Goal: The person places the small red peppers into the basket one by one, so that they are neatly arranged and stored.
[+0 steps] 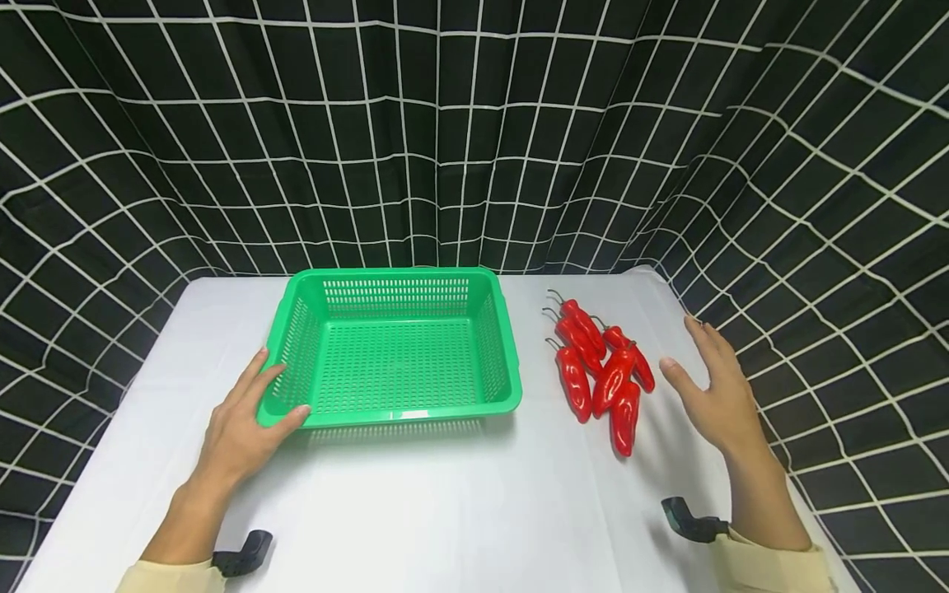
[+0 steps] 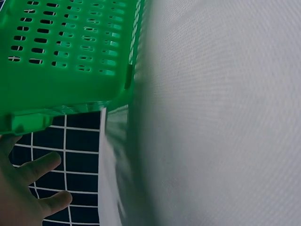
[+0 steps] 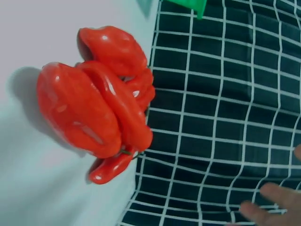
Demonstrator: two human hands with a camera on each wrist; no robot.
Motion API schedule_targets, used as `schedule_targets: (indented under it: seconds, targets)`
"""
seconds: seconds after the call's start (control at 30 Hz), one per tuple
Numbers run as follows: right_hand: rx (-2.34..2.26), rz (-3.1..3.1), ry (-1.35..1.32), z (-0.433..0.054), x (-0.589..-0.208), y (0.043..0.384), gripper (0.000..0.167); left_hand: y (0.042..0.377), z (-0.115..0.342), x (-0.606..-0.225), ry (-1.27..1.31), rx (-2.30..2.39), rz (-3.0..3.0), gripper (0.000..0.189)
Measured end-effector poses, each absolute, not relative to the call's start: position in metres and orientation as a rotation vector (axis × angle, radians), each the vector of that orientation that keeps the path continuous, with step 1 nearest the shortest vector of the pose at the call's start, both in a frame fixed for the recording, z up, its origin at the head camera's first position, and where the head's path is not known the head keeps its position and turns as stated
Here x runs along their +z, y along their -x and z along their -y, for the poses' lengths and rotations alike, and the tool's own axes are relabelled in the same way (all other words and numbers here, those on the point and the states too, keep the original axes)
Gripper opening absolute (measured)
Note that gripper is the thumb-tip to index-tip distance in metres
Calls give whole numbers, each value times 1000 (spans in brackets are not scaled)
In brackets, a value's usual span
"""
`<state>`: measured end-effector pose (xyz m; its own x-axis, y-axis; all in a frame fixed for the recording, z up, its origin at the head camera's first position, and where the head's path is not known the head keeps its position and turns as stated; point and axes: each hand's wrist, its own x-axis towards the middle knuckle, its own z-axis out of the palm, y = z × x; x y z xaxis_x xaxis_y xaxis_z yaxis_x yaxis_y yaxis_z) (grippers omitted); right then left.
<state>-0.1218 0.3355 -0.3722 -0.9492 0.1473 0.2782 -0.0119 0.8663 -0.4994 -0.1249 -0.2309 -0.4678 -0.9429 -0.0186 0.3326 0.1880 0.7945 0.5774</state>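
Observation:
A green plastic basket (image 1: 400, 362) with slotted walls stands on the white table, its inside bare. At its near left corner is my left hand (image 1: 240, 428), fingers spread, with the thumb and a finger reaching over the rim. In the left wrist view, fingers (image 2: 42, 169) extend beside the basket wall (image 2: 61, 80); whether they press on it is unclear. Several red peppers (image 1: 614, 379) with thin stems lie in a loose pile right of the basket. My right hand (image 1: 719, 403) hovers to the right of this pile, apart from it, fingers extended and holding nothing.
A white cloth (image 1: 445, 511) covers the table. Black curtains with a white grid (image 1: 400, 148) close in the back and both sides. Each wrist wears a dark camera mount, such as the left one (image 1: 245, 556).

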Motion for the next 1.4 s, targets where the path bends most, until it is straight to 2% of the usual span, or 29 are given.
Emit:
schedule_targets:
  seconds: [0.37,0.67,0.83,1.0,1.4]
  targets:
    - [1221,2525,-13,-354,-396,129,61,124,232,-467,106,-899,2688,72]
    - [1437,2451,108,-359,-416,129,58,123,232,-467,93,-905,2697,73]
    - [1440,2492,224,-363,-432,127,60,124,231,-467,98,-914,2691,73]
    - [1413,2598,386,-366,-448,126,69,125,232,-468,104,-918,2692,73]
    - [1432,2786,528,-362,-467,126,79,123,231,-466,108,-943,2697,73]
